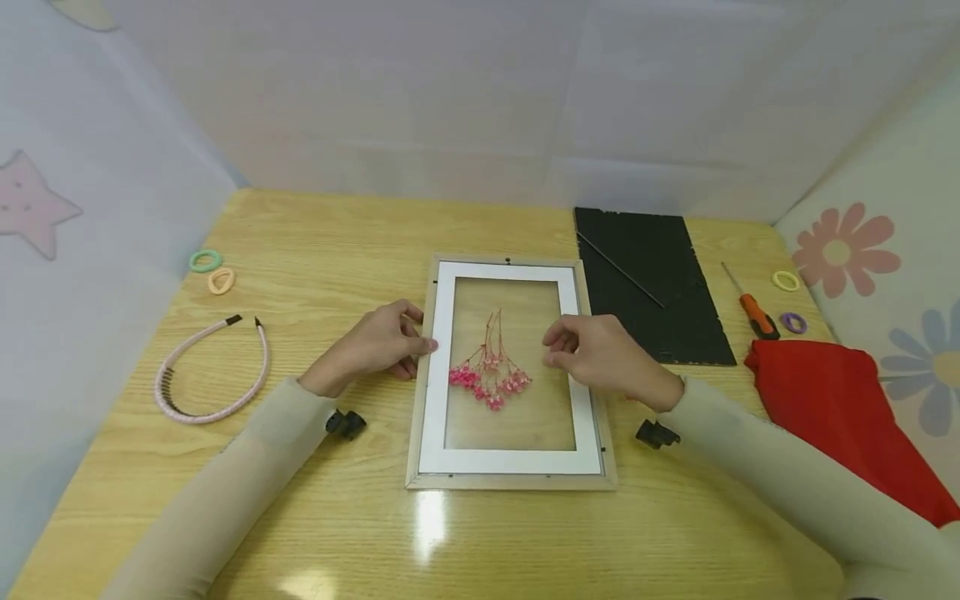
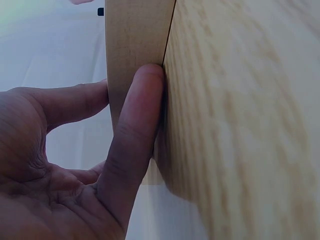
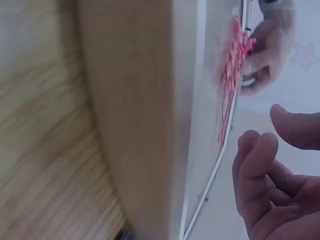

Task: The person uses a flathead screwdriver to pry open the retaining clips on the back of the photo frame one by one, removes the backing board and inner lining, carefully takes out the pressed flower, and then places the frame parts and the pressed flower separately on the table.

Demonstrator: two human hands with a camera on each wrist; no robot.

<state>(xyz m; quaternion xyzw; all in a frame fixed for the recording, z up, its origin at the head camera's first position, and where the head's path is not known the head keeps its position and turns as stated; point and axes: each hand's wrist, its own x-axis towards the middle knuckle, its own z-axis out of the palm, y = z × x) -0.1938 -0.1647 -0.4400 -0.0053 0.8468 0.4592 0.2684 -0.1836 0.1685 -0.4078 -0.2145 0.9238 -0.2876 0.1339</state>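
Wooden table (image 1: 315, 250) carries a picture frame (image 1: 512, 480) at its middle, pink dried flowers (image 1: 489, 375) inside. Left hand (image 1: 378, 343) presses the frame's left edge with relaxed fingers; right hand (image 1: 600, 354) hovers above the right side, loosely curled, holding nothing.

Both arms in long, close-fitting beige sleeves reaching the wrists. Left hand (image 1: 378, 343) and right hand (image 1: 600, 354) bare, no rings or watch visible. Small black camera mount strapped under each wrist.
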